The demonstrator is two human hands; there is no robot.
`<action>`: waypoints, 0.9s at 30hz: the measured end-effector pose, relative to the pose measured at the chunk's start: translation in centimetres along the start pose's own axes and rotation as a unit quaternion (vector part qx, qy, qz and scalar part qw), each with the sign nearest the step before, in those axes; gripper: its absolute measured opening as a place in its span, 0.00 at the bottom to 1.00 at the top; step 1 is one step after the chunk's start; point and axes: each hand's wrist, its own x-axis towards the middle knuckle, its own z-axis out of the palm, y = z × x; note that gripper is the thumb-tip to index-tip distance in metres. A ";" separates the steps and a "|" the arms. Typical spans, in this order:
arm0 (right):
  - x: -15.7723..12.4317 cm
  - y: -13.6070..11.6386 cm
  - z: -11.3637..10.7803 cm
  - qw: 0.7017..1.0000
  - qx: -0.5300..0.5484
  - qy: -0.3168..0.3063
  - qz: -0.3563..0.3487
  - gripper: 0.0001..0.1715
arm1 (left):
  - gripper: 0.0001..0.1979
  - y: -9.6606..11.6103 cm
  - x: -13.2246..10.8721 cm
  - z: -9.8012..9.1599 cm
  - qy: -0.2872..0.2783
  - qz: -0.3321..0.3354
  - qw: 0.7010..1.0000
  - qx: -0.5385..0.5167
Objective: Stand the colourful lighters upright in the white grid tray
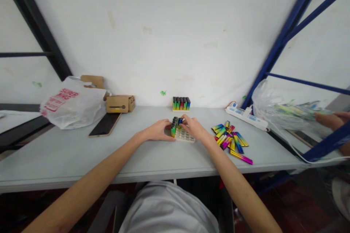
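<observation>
A white tray (185, 136) with rows of round-cornered slots lies on the table in front of me. Its left row holds several shiny green-and-yellow lighters (173, 129) standing upright, with dark tops. My left hand (159, 130) grips the tray's left side, thumb at the front and fingers behind, partly hidden by the lighters. Over the tray's back part, my right hand (192, 127) pinches a blue lighter (179, 122), upright beside the filled row. To the right lies a loose pile of metallic lighters (226, 139) in yellow, blue, red and purple.
Against the wall stands a block of upright lighters (181, 104). At left are a phone (105, 125), a cardboard box (120, 104) and a white plastic bag (73, 103). A power strip (246, 116) lies at right, near a blue rack post (276, 49) and another person's hand (332, 120).
</observation>
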 end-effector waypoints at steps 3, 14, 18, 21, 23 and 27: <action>0.1 -0.2 0.0 0.999 -0.032 -0.002 0.003 0.06 | 0.30 -0.1 0.0 0.0 0.002 -0.001 1.000 -0.003; -2.2 3.9 -8.8 0.983 -0.155 -0.017 0.097 0.13 | 0.31 -0.2 0.0 -0.1 0.004 -0.004 1.000 -0.008; -4.0 5.9 -11.9 0.930 -0.249 -0.022 0.271 0.27 | 0.31 -0.1 0.0 -0.2 0.000 -0.008 1.000 -0.010; -4.8 6.6 -12.2 0.900 -0.265 -0.067 0.339 0.38 | 0.32 0.0 0.0 -0.3 -0.005 -0.009 1.000 -0.004; -4.9 6.6 -11.6 0.888 -0.274 -0.094 0.358 0.39 | 0.32 0.1 0.0 -0.4 -0.005 -0.008 1.000 -0.003; -4.2 6.0 -10.5 0.893 -0.282 -0.084 0.340 0.35 | 0.32 0.0 0.0 -0.3 -0.005 -0.002 1.000 -0.001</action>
